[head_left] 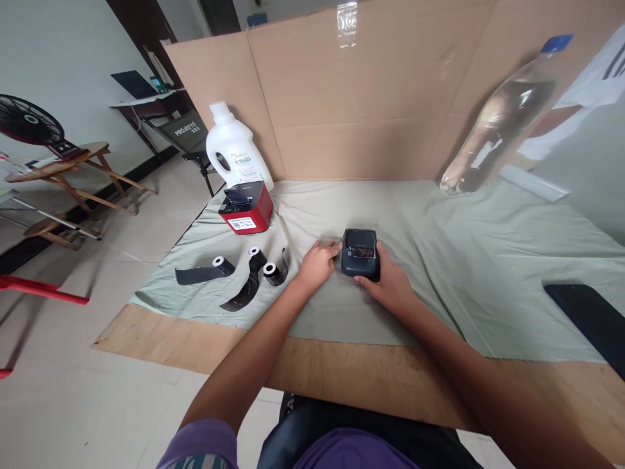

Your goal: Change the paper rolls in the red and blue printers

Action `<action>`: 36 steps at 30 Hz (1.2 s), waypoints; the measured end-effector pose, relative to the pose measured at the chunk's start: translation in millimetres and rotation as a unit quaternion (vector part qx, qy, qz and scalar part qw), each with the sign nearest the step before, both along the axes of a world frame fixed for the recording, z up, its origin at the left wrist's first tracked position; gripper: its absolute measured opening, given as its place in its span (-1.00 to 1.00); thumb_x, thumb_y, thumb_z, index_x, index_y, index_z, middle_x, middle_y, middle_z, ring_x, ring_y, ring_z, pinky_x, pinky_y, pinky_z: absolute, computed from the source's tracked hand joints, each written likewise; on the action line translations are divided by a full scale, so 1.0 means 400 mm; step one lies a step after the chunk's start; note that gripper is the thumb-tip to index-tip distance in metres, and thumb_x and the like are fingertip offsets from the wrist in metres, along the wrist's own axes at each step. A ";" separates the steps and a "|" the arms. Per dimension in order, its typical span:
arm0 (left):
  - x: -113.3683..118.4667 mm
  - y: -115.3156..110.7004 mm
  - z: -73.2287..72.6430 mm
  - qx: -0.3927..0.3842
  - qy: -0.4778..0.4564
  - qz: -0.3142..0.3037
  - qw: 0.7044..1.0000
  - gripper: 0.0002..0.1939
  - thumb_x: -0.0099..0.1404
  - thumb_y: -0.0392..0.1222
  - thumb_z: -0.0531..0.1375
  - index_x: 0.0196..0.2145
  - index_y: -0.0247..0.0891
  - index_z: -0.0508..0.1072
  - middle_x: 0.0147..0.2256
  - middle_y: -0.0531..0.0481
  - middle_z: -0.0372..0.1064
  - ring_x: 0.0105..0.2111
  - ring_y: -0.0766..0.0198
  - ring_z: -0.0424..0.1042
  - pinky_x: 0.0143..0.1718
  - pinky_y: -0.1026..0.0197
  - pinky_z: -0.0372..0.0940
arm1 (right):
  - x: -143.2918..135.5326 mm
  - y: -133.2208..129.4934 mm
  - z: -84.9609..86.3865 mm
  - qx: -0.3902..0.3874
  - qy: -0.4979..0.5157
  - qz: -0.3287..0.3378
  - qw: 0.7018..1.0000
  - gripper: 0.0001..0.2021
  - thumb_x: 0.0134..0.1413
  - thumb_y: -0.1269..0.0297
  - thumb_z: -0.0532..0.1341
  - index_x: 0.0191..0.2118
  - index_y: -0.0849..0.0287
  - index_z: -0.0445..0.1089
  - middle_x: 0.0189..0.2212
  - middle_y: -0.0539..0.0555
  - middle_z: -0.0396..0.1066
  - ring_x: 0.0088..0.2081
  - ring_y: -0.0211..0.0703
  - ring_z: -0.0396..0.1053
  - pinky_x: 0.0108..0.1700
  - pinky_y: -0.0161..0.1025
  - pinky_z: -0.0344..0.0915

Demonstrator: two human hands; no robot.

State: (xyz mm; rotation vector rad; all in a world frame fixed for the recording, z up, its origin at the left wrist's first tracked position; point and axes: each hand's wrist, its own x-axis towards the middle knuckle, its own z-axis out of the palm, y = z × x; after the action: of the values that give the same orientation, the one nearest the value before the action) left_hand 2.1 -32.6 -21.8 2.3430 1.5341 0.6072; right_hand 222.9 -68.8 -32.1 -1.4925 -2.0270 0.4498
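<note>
A small black portable printer (360, 254) with a dark window on top sits on the pale green cloth in front of me. My right hand (390, 277) grips its right side, thumb at the front corner and fingers along the side. On the other side, my left hand (317, 264) rests on the cloth with fingers stretched out, the fingertips close to the printer's left edge; whether they touch it I cannot tell. Left of that hand lie several black rolls with white cores: one roll (223, 265) with its strip unrolled leftward, another roll (254, 255) with a long curling strip, and a third roll (274, 272).
A red and black box-shaped device (248, 212) stands at the back left, before a white detergent bottle (239, 153). Cardboard (361, 91) walls the back. A large clear bottle (502, 124) leans at the back right; a black phone-like slab (588, 319) lies at the right edge.
</note>
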 end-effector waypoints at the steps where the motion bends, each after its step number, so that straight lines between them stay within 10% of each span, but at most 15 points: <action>1: 0.000 -0.001 0.001 0.000 0.001 0.002 1.000 -0.30 0.18 -0.61 -0.02 0.18 -0.20 0.49 0.18 -0.06 0.44 0.28 0.11 0.32 0.43 -0.13 -0.01 | 0.000 -0.001 0.003 -0.004 -0.001 -0.001 1.000 0.00 0.09 -0.09 0.29 0.47 0.29 -0.16 0.27 0.42 0.28 0.11 0.39 0.43 0.00 0.13 0.42; 36: -0.031 -0.028 -0.011 0.060 -0.159 -0.098 0.981 -0.22 0.20 -0.53 -0.01 0.37 -0.21 0.24 0.36 -0.08 0.15 0.36 0.21 0.17 0.42 -0.02 0.04 | -0.011 -0.004 -0.004 0.026 0.035 0.008 0.999 -0.03 0.06 0.02 0.30 0.46 0.35 -0.11 0.24 0.49 0.31 0.15 0.39 0.41 0.08 0.21 0.39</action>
State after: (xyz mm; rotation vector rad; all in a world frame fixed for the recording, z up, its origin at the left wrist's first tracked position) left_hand -10.1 -44.0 -26.2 2.3068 1.1414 0.9909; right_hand 218.6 -70.4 -33.6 -1.4122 -1.9825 0.4447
